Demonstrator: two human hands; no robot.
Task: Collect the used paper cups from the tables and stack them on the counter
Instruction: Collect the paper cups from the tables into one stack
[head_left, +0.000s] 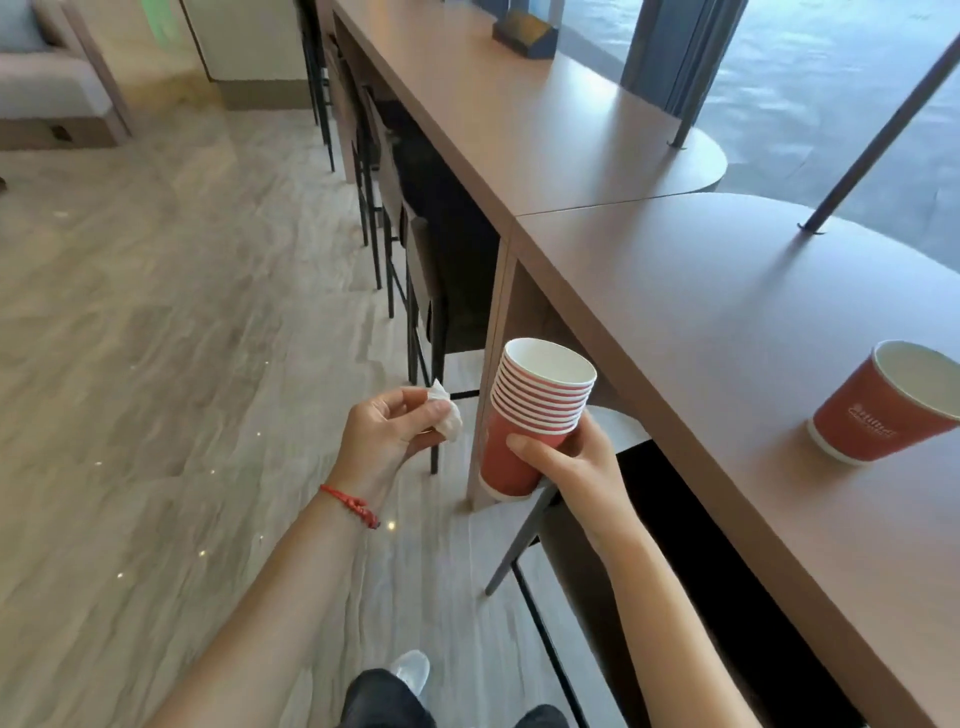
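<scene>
Standing alongside the long brown wooden counter-height table (675, 322), mid-collection. Right hand (566, 462) wrapped round a nested stack of red paper cups with white insides (530, 415) — thumb across the front wall, fingers curled behind, stack upright with a slight lean, mouth up, held off the table edge over the floor. Left hand (389, 431) pinching a small crumpled white tissue (448, 415) between thumb and curled fingers — busy, then, and farther from the table.

Next target by the look of it: a lone red paper cup with white lettering (883, 402), upright on the tabletop, well apart from the stack, off to the right and a little ahead. Nearer the right hand, clearly — but that hand full already. Long axis vertical, open mouth up, so likely lowering the stack straight into it rather than grabbing.
</scene>
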